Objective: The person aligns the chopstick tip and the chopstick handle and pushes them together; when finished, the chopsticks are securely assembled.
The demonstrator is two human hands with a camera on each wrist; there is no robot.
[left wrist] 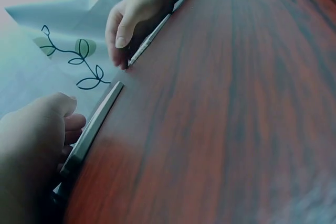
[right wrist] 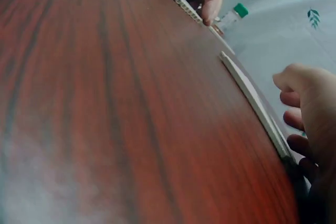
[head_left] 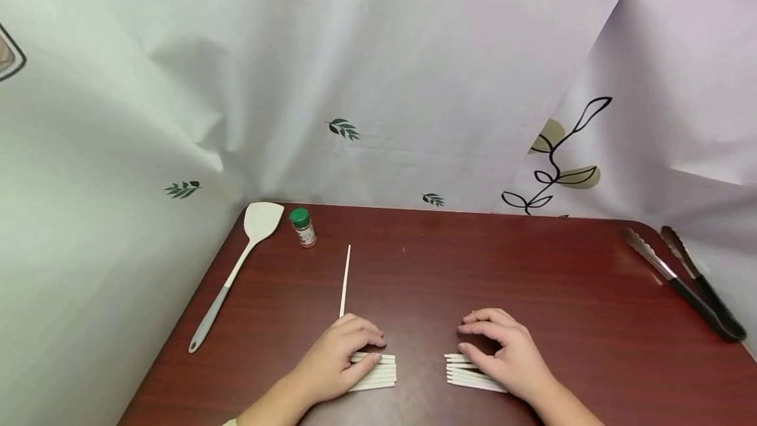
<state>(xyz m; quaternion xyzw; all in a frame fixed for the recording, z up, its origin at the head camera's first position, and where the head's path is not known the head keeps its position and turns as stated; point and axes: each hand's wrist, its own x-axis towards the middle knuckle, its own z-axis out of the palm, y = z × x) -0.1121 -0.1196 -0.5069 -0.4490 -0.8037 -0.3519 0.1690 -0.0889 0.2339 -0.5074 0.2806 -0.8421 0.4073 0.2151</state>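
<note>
Two rows of pale chopstick-like sticks lie on the table, several in each, with a gap between them. My left hand (head_left: 343, 359) rests over the left row (head_left: 378, 377), its thumb along the sticks and its fingers loosely bent. Over the outer end of the right row (head_left: 470, 377) is my right hand (head_left: 510, 352), thumb and fingers apart and relaxed. Beyond my left hand a single stick (head_left: 345, 280) points toward the back, its near end hidden by the fingers. The right wrist view shows the right row's edge (right wrist: 252, 93) beside the right hand (right wrist: 315, 111).
A white spatula with a grey handle (head_left: 208, 321) lies along the table's left edge. Near the back left stands a green-capped spice jar (head_left: 304, 232). Black-handled tongs (head_left: 698, 294) lie at the right edge. A patterned white sheet (head_left: 402, 71) hangs behind the dark red table (head_left: 520, 268).
</note>
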